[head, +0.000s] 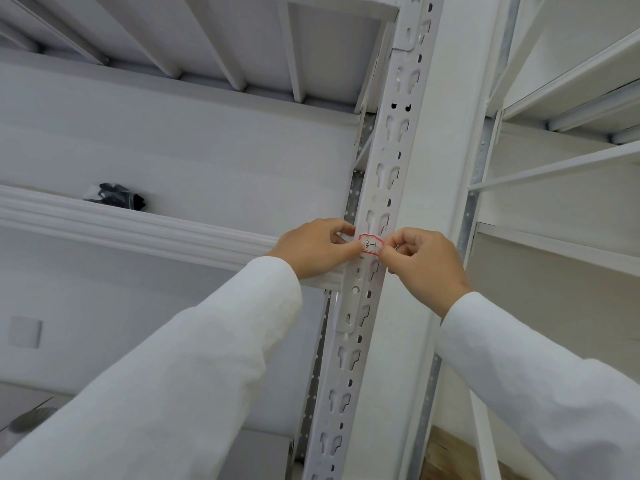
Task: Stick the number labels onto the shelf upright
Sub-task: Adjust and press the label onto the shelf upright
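A white slotted shelf upright (pixel 381 188) runs up the middle of the view. A small white label with a red border (pixel 371 245), handwritten "3-1", lies against the upright's front face at the height of a shelf beam. My left hand (pixel 317 247) pinches the label's left edge with curled fingers. My right hand (pixel 424 263) pinches its right edge in the same way. Both arms wear white sleeves and reach up from below.
A white shelf beam (pixel 138 226) meets the upright from the left, with a black bagged item (pixel 119 195) on the shelf behind it. Another shelf deck (pixel 221 46) hangs overhead. A second white rack (pixel 561 161) stands at the right. Wooden floor (pixel 446 455) shows below.
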A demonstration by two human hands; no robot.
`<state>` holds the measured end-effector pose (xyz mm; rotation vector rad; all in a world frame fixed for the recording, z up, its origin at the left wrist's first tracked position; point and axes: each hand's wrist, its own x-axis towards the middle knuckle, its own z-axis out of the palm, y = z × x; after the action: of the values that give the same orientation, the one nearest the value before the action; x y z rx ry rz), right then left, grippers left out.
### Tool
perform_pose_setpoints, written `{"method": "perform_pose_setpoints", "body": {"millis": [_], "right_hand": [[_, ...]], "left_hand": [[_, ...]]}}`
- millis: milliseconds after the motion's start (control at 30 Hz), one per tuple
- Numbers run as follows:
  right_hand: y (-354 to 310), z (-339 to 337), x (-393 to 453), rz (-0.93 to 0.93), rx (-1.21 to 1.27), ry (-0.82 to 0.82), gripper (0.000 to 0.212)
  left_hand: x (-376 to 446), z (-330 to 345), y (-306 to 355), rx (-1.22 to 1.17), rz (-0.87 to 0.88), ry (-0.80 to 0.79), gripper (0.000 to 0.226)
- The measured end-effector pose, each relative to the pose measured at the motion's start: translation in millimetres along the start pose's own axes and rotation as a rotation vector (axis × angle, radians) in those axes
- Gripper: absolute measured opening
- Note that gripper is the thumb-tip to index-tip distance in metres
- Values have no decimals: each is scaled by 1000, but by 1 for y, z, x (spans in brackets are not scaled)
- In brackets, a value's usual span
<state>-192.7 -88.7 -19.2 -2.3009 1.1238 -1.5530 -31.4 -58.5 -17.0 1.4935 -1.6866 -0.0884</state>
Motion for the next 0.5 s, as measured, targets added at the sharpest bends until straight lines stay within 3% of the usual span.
{"method": "perform_pose_setpoints", "body": {"millis": [300, 500], "right_hand": [[1, -1, -2, -16, 52, 15, 12], [-1, -1, -1, 58, 115, -20, 16]], "left_hand": [[12, 4, -4, -67, 23, 55, 19], [14, 5, -3, -97, -1, 74, 20]]}}
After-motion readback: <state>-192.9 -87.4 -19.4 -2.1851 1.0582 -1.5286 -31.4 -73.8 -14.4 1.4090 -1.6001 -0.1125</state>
